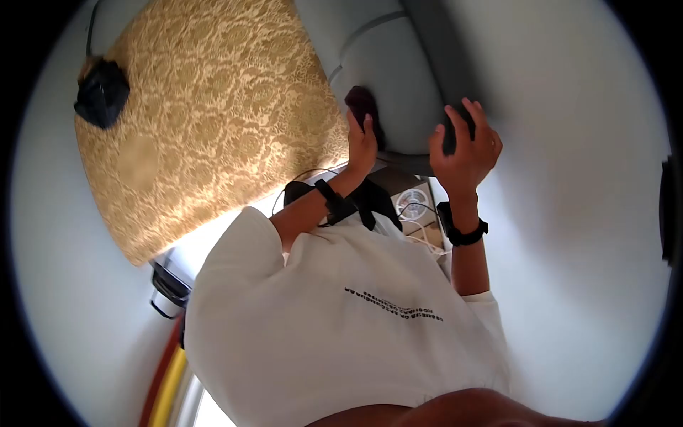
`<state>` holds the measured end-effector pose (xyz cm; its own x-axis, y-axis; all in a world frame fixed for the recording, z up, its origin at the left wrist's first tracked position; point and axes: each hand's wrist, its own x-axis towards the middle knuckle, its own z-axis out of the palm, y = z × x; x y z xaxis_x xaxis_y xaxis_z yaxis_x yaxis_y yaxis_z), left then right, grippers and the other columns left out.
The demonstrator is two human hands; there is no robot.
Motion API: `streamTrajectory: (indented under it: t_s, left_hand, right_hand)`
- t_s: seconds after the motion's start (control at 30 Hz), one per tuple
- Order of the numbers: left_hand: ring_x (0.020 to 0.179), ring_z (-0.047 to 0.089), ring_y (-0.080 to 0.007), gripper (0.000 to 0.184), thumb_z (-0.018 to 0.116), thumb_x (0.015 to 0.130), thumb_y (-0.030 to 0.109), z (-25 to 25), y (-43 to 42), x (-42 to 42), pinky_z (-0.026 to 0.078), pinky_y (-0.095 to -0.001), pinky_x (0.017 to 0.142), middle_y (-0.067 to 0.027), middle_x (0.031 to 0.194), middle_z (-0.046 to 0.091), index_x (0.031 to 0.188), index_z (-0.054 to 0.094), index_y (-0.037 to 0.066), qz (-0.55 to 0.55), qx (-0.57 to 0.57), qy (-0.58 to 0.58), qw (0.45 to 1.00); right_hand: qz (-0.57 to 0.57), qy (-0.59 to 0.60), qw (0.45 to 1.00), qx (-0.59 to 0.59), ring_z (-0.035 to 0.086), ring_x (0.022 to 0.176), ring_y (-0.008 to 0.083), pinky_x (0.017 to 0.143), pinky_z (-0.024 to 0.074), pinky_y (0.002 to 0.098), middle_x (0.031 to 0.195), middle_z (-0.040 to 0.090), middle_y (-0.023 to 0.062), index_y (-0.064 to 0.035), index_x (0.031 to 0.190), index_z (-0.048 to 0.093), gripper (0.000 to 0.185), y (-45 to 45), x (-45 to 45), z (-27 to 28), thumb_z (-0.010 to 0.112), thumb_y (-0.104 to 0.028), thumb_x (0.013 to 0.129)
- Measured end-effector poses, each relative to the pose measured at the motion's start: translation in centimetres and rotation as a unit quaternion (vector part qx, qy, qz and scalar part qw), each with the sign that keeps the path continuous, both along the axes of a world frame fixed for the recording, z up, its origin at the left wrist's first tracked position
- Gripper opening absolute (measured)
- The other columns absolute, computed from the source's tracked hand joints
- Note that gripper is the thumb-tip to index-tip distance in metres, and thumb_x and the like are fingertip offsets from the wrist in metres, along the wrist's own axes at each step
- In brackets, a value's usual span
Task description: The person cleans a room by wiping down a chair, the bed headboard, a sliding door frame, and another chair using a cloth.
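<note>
My left hand [362,151] is closed on a dark maroon item [361,102], which shows between and beyond the fingertips; its exact shape is blurred. Behind it is the rounded surface of a grey padded seat [398,78]. To the right, my right hand [466,153] is raised at the seat's dark edge, its fingers spread and nothing seen in them. Whether its fingertips touch the edge I cannot tell. Black bands circle both wrists.
A gold patterned surface [213,99] fills the upper left, with a black bundle [103,95] at its far side. Near my waist are a black bag-like thing [377,201], cables and a white round object [413,203]. Red and yellow strips [169,377] show at the lower left.
</note>
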<state>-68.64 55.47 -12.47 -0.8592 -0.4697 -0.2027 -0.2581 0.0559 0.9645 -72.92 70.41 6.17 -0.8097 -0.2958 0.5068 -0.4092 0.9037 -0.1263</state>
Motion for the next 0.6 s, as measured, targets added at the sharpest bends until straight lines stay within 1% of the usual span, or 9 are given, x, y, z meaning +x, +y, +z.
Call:
streamTrajectory:
  t_s: [0.17,0.23,0.27,0.3,0.37,0.43,0.5,0.53,0.6]
  left_hand:
    - [0.12,0.054,-0.0456,0.044,0.042,0.106,0.021,-1.1,-3.3,-6.3,0.043,-0.044,0.101,-0.0289,0.13,0.055,0.143,0.032,0.0,0.027,0.037,0.025,0.999]
    - [0.118,0.056,-0.0435,0.042,0.043,0.105,0.026,-6.4,-6.9,-11.2,0.044,-0.0438,0.099,-0.0278,0.126,0.057,0.14,0.037,0.003,0.007,-0.037,0.081,0.996]
    - [0.116,0.059,-0.0358,0.046,0.047,0.105,0.034,-3.7,-9.7,-12.4,0.045,-0.0424,0.099,-0.0231,0.126,0.058,0.14,0.04,0.005,-0.087,0.008,-0.061,0.994]
    - [0.116,0.059,-0.0358,0.046,0.047,0.105,0.034,-0.5,-12.4,-12.1,0.045,-0.0424,0.099,-0.0231,0.126,0.058,0.14,0.04,0.005,-0.077,0.011,-0.062,0.995]
    - [0.105,0.065,-0.0267,0.054,0.054,0.101,0.042,4.9,-17.6,-10.2,0.051,-0.0384,0.091,-0.0179,0.121,0.061,0.14,0.04,0.007,-0.332,0.133,-0.054,0.932]
    - [0.099,0.066,-0.024,0.06,0.058,0.098,0.044,6.8,-20.7,-7.0,0.054,-0.0372,0.084,-0.0162,0.12,0.061,0.142,0.038,0.009,-0.358,0.174,-0.069,0.915]
    - [0.093,0.067,-0.0212,0.065,0.062,0.096,0.047,8.1,-23.1,-1.8,0.057,-0.0359,0.076,-0.0144,0.119,0.061,0.143,0.036,0.011,-0.38,0.217,-0.084,0.895]
    - [0.091,0.068,-0.0213,0.068,0.065,0.095,0.044,8.0,-24.0,1.4,0.058,-0.0354,0.071,-0.0149,0.12,0.061,0.144,0.033,0.011,-0.369,0.217,-0.098,0.898]
    - [0.09,0.068,-0.022,0.07,0.068,0.093,0.039,9.5,-26.1,7.3,0.06,-0.0363,0.065,-0.016,0.121,0.059,0.145,0.029,0.013,-0.361,0.207,-0.164,0.894]
  right_hand:
    - [-0.037,-0.023,0.996,0.076,0.06,0.117,0.0278,0.096,0.0424,0.0427,0.127,0.061,0.0061,-0.0137,0.105,0.072,0.026,-0.6,-0.3,-0.2,0.069,-0.02,0.08]
    - [-0.036,-0.029,0.994,0.097,0.059,0.118,0.0288,0.096,0.0434,0.0439,0.127,0.061,0.0069,-0.014,0.106,0.072,0.025,-0.8,-0.5,-0.3,0.068,-0.02,0.081]
    - [-0.046,-0.03,0.993,0.1,0.058,0.119,0.0285,0.096,0.0439,0.0436,0.127,0.061,0.0064,-0.0143,0.106,0.072,0.025,-0.9,-0.4,-0.2,0.067,-0.02,0.082]
    - [-0.058,-0.028,0.993,0.104,0.058,0.119,0.0281,0.096,0.0443,0.0432,0.128,0.061,0.0058,-0.0146,0.107,0.071,0.025,-0.7,-0.4,0.1,0.067,-0.021,0.083]
    - [-0.064,-0.037,0.993,0.096,0.058,0.119,0.0276,0.096,0.0456,0.0423,0.128,0.061,0.0054,-0.0144,0.106,0.072,0.023,-0.2,-0.8,-0.1,0.066,-0.02,0.084]
    - [-0.073,-0.049,0.993,0.084,0.059,0.119,0.0271,0.096,0.0469,0.0414,0.129,0.06,0.005,-0.0142,0.105,0.072,0.022,-0.2,-1.0,-0.2,0.065,-0.02,0.085]
    - [-0.087,-0.052,0.994,-0.043,0.064,0.11,0.0254,0.094,0.0505,0.0386,0.121,0.066,0.0048,-0.0109,0.101,0.074,0.017,-0.7,-0.7,0.3,0.065,-0.018,0.088]
    - [-0.078,-0.051,0.995,-0.042,0.064,0.11,0.0254,0.094,0.0505,0.0386,0.121,0.066,0.0048,-0.0109,0.101,0.074,0.017,-1.3,-0.4,0.2,0.065,-0.018,0.088]
    - [-0.128,0.001,0.968,-0.214,0.068,0.1,0.0245,0.09,0.0536,0.0375,0.109,0.072,0.0068,-0.0069,0.098,0.074,0.015,-3.0,0.7,-0.5,0.064,-0.015,0.091]
